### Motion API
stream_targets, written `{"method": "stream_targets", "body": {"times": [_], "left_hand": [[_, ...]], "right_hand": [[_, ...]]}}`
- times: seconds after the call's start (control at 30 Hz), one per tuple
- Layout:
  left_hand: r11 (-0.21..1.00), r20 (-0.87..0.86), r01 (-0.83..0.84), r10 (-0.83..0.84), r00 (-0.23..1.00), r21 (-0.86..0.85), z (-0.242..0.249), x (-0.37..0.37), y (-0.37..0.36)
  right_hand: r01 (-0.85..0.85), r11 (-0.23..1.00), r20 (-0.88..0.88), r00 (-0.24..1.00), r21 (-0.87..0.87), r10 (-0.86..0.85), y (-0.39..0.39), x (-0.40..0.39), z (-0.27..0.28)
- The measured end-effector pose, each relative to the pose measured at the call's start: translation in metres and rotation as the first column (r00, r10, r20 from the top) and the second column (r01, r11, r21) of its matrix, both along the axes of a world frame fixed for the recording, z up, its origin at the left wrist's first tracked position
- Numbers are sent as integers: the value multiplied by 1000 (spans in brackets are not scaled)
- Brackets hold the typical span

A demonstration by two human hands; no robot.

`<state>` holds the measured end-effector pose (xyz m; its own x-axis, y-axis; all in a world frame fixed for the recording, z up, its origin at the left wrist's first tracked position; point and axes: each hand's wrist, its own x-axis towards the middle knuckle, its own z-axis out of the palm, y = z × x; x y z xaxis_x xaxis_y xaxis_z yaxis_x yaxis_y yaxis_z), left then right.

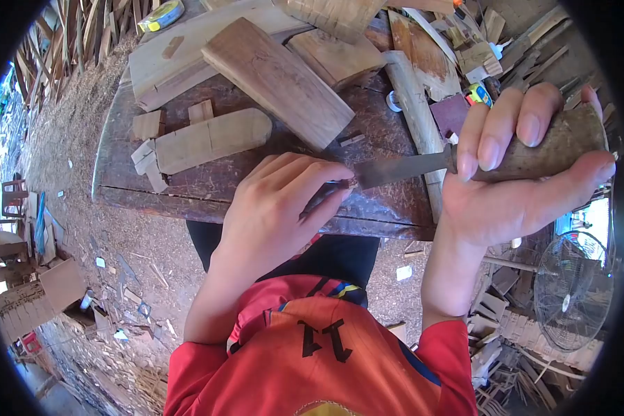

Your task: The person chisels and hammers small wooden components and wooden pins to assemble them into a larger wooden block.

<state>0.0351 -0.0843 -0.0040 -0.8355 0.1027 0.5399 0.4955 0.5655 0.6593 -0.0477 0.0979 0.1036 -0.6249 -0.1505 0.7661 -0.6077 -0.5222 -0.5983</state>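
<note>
My right hand (506, 173) is wrapped round a broad, worn wooden handle (555, 149), palm up. From that handle a flat dark metal blade (402, 170) reaches left over the table. The fingers of my left hand (277, 201) pinch together at the blade's far end, around a small brownish piece (351, 183) that is partly hidden. Just beyond my left hand lies a thick wooden block (281, 80). A rounded wooden piece (213, 141) rests to its left, with small offcuts (148, 125) beside it.
The dark wooden table (201, 194) also bears planks (208, 52) and a long pole-like stick (416, 111). Tape measures lie at the back left (161, 16) and back right (478, 95). A fan (567, 298) stands at the right. Shavings and scraps cover the floor.
</note>
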Motion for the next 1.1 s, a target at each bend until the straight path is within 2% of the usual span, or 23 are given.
{"method": "stream_targets", "body": {"times": [0.23, 0.67, 0.77, 0.87, 0.93, 1.03, 1.1], "left_hand": [[1000, -26, 1, -1, 1000, 9, -3, 0, 1], [1000, -32, -3, 4, 999, 10, -4, -1, 2], [1000, -28, 2, -2, 1000, 13, -4, -1, 2], [1000, -29, 1, -1, 1000, 11, -4, -1, 2], [1000, -26, -7, 7, 1000, 5, -4, -1, 2], [1000, -23, -5, 6, 1000, 12, -3, -1, 2], [1000, -21, -4, 5, 1000, 16, -3, 0, 2]], "right_hand": [[-71, 995, -46, 996, 76, 75, -5, -7, 3], [-96, 992, -24, 995, 76, 98, -5, -5, 1], [-28, 999, 19, 999, 18, 28, -13, 1, 3], [24, 991, -31, 999, 130, -20, -4, -5, -4], [22, 989, 26, 999, 149, -26, -3, -5, -5], [1, 998, 206, 978, 56, -13, -7, 1, 0], [-17, 997, 198, 980, 72, 2, -5, 0, -2]]}}
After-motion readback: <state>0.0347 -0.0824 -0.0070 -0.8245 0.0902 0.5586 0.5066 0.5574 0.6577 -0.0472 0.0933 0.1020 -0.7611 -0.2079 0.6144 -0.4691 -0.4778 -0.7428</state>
